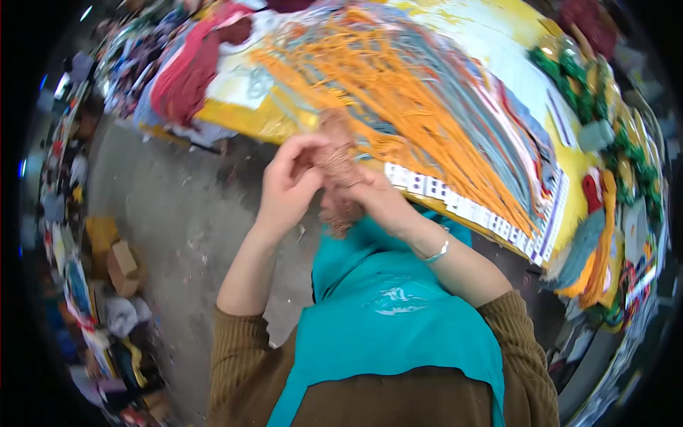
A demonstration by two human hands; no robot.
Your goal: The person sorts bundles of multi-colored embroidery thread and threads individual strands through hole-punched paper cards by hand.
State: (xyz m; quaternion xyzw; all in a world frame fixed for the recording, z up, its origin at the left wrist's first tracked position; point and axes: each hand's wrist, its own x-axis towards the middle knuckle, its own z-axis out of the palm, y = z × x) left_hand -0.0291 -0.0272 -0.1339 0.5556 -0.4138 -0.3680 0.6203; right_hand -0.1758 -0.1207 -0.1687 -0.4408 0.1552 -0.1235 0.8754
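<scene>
My left hand (288,186) and my right hand (380,201) meet in front of me, both closed around a bundle of brown beaded strings (336,165) that hangs between them. The bundle runs from above my fingers down to a clump below my palms. A thin bracelet (438,252) sits on my right wrist. Just beyond my hands lies a fan of orange and grey-blue beaded strings (427,107) spread over a yellow-covered table (235,117).
A turquoise scarf (384,313) hangs over my brown ribbed sweater. Red cloth (188,71) is heaped at the table's far left. Green and gold garlands (605,107) line its right edge. Cardboard boxes (121,267) and piled goods stand along the grey floor at left.
</scene>
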